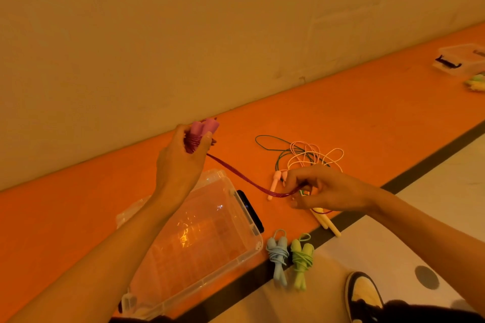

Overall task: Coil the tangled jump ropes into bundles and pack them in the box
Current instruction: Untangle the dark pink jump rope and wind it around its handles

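Gripping pink handles (205,125), pinching maroon rope (236,173)

Two coiled bundles (277,254) lie right of the box (204,233), tangled ropes (304,155) behind.

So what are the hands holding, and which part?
The left hand grips the pink jump rope by its wrapped handles; the right hand pinches its loose cord farther along.

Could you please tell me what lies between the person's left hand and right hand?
In the head view, the magenta rope spans that gap, sagging from the pink handles the left hand grips down to the right hand, which pinches it.
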A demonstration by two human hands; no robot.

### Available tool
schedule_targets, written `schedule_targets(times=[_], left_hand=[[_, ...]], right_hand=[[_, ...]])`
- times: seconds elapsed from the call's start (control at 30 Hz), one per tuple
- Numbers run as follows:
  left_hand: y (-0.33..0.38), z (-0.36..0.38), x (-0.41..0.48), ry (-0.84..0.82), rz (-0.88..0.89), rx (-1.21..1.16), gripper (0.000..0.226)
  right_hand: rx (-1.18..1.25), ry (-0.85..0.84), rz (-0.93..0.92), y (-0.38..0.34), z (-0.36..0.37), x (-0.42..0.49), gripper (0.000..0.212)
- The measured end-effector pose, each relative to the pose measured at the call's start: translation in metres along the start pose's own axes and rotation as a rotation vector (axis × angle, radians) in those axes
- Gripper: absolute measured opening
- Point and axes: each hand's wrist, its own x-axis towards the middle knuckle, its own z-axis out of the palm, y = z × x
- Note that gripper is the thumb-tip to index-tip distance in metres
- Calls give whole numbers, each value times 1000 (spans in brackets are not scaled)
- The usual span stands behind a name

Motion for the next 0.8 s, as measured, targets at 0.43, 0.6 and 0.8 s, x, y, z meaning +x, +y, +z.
schedule_targets(times=[0.43,0.6,0.8], left_hand=[[14,30,-38,-399,377,433,48],[28,50,-64,-595,451,396,51],[49,63,-88,-633,658,346,83]], right_hand=[[44,71,-196,-74,-21,8,3],[78,253,-184,-71,-30,15,1],[43,432,-118,-58,-40,12,12]])
